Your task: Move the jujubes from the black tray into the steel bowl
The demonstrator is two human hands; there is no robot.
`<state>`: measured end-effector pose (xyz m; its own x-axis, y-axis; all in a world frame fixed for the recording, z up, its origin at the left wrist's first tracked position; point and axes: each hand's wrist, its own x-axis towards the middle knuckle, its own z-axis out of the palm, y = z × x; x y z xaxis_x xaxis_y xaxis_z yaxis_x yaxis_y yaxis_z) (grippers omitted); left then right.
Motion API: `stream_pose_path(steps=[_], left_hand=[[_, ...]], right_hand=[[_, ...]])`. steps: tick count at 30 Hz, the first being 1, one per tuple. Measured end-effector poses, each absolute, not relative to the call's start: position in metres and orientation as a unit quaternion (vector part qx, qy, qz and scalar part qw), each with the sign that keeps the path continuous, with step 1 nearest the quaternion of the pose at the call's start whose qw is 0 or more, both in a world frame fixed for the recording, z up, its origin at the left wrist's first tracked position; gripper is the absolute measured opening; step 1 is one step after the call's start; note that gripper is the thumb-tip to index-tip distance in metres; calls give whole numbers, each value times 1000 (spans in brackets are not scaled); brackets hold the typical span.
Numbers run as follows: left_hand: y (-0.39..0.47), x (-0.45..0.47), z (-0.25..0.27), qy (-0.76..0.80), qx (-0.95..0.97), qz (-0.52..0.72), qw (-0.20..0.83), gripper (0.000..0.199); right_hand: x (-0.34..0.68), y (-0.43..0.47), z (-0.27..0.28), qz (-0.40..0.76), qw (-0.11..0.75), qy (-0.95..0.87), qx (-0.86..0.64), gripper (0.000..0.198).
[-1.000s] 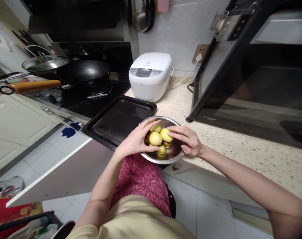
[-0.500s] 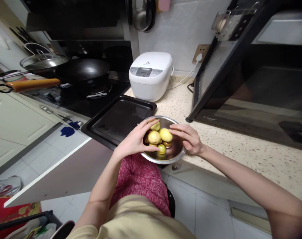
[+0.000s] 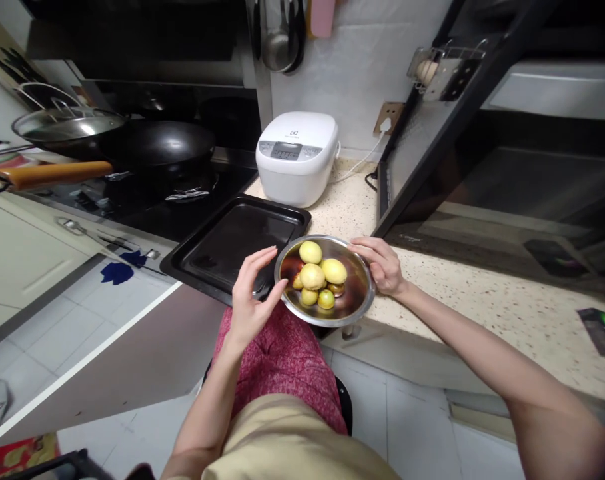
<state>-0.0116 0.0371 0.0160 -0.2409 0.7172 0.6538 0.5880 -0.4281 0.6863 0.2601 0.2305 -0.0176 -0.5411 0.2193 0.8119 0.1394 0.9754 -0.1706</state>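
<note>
A steel bowl point(image 3: 355, 303) sits at the counter's front edge, partly beside the black baking tray. Inside lie several round yellow fruits point(image 3: 313, 276), with a small greener one point(image 3: 326, 299) at the front; their exact kind is unclear. My right hand point(image 3: 382, 267) grips the bowl's right rim, fingers curled over the edge. To the left of the bowl is my left hand point(image 3: 252, 290), its thumb and fingers spread apart with nothing in them. The thumb tip comes close to the left rim; whether it touches I cannot tell.
Behind the bowl stand a white rice cooker point(image 3: 297, 160) and, to the left, the baking tray point(image 3: 232, 243). A black wok point(image 3: 157, 143) rests on the stove. A dark oven point(image 3: 507, 193) fills the right. An open cabinet door point(image 3: 97, 367) juts out at lower left.
My left hand has drawn out from over the fruits to the left of the bowl, leaving the fruits uncovered. My right hand stays at the right rim. The view has shifted slightly.
</note>
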Motion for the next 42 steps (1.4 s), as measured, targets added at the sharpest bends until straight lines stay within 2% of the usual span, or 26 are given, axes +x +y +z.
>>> stream_pose_path(steps=[4, 8, 15, 20, 22, 34, 40, 42], left_hand=[[21, -10, 7, 533, 576, 620, -14, 27], [7, -11, 3, 515, 609, 600, -64, 24], [-7, -23, -2, 498, 634, 588, -60, 24], [-14, -30, 3, 484, 639, 596, -51, 24], [-16, -31, 4, 480, 643, 595, -48, 23], [-23, -30, 10, 472, 654, 589, -57, 25], [-23, -30, 15, 465, 657, 591, -55, 25], [-23, -30, 16, 464, 658, 590, -55, 25]], right_hand=[[262, 233, -18, 6, 466, -875, -130, 50], [266, 228, -16, -33, 462, -869, -171, 47], [268, 202, -19, -78, 480, -847, -217, 42], [258, 168, -17, -29, 557, -794, -243, 42], [254, 152, -13, -10, 561, -791, -244, 42], [248, 108, 5, -13, 362, -923, -129, 27], [243, 113, 6, -47, 299, -947, -104, 19], [240, 113, 7, -78, 288, -949, -105, 24]])
